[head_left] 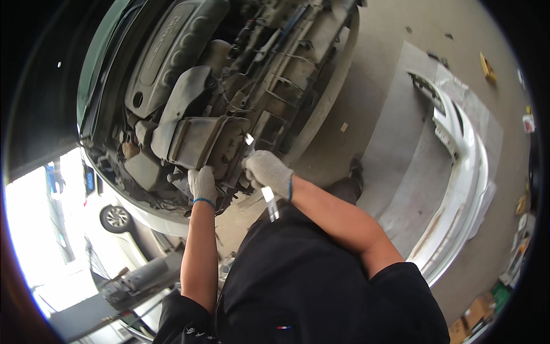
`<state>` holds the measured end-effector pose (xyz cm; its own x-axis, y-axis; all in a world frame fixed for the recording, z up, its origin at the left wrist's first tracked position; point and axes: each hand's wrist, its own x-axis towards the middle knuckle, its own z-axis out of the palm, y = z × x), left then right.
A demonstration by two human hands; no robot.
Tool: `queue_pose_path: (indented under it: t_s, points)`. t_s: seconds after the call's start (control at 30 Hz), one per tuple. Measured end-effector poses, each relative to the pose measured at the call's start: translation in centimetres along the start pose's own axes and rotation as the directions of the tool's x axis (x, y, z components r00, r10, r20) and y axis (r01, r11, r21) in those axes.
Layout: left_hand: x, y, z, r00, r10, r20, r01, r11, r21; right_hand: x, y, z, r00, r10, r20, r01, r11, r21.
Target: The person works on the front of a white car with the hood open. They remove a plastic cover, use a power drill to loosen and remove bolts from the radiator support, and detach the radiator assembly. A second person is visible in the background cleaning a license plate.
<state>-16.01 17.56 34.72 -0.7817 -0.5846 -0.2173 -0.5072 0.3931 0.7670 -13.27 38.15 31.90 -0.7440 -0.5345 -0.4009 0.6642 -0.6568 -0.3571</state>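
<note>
My gloved right hand is closed on a shiny metal tool that looks like a wrench, at the front corner of an open engine bay. My gloved left hand is to its left, fingers curled at the lower edge of a dusty plastic housing; what they grip is hidden. A ribbed engine cover lies higher in the bay.
A detached white bumper lies on sheeting to my right. A white car's wheel and a grey metal post or beam are at lower left. Boxes and small items line the right side.
</note>
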Motion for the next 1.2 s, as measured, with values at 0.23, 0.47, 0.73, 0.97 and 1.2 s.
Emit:
queue_pose_path:
  t_s: [0.23,0.47,0.73,0.97,1.2]
  points:
    - [-0.8,0.4,-0.8,0.994,-0.092,-0.060,0.101,0.981,0.168,-0.7,-6.4,0.6,0.923,-0.322,-0.210,0.005,0.556,-0.831]
    - [-0.1,1.2,1.0,0.986,-0.099,-0.137,0.119,0.983,0.140,6.0,-11.2,3.5,0.820,-0.472,0.323,0.114,-0.420,-0.901]
    - [-0.2,-1.0,0.1,0.994,-0.104,-0.031,0.107,0.983,0.149,9.3,-10.4,6.6,0.964,-0.223,0.146,-0.009,-0.574,-0.819]
    - [-0.9,2.0,-3.7,0.963,-0.210,0.170,0.238,0.957,-0.164,11.0,-12.0,8.2,0.987,-0.134,0.086,-0.036,-0.716,-0.697]
    - [0.9,3.6,-3.2,0.910,-0.415,-0.025,0.377,0.850,-0.369,13.7,-10.9,15.5,0.982,-0.108,0.152,0.086,-0.461,-0.883]
